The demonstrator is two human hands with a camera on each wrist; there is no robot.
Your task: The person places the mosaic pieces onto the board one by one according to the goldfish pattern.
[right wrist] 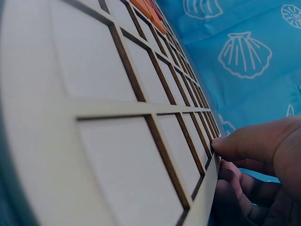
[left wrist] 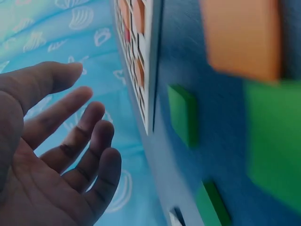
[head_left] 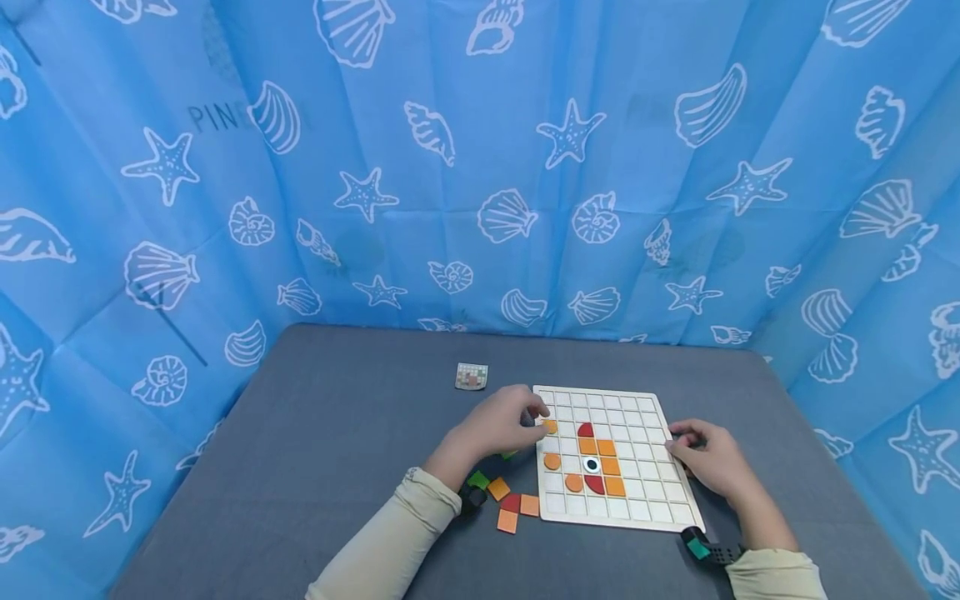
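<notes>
On desk: right hand [head_left: 712, 458] is pinching grid board [head_left: 637, 500] edge; left hand [head_left: 495, 429], fingers loose and empty, is hovering by orange disc [head_left: 551, 427]. Keep the board pinned.

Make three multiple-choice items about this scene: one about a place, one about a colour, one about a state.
1. Where does the small pattern card lie?
A. on the board
B. on the table beyond the board's left corner
C. under the right hand

2. What colour is the board's piece with the eye?
A. white
B. green
C. blue

3. How is the left hand?
A. a fist
B. gripping a green tile
C. open, fingers straight, holding nothing

Answers:
1 B, the head view shows the card apart from the board.
2 A, white around a dark pupil.
3 C, the left wrist view shows an empty palm.
</notes>
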